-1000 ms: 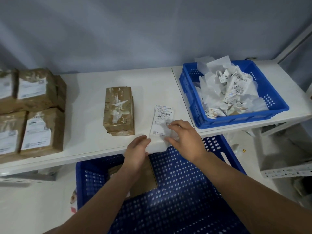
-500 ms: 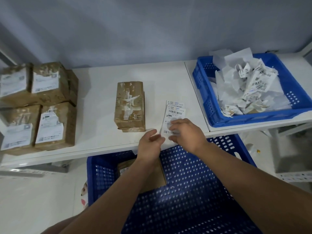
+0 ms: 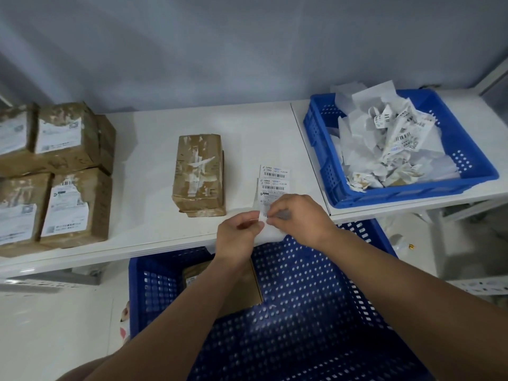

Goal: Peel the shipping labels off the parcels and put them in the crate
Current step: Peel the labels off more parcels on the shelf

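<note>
No legible text on labels (image 3: 273, 177)

Single head-worn view, angled down over a white shelf (image 3: 154, 171), close in

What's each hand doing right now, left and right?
Left hand: closed, pinching the near edge of the label on the table.
Right hand: closed, pinching the same label.

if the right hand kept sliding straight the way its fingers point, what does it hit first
The right hand points left toward the left hand, so it would likely meet those fingers first, with the label pinched between them. Depth is hard to judge.
</note>
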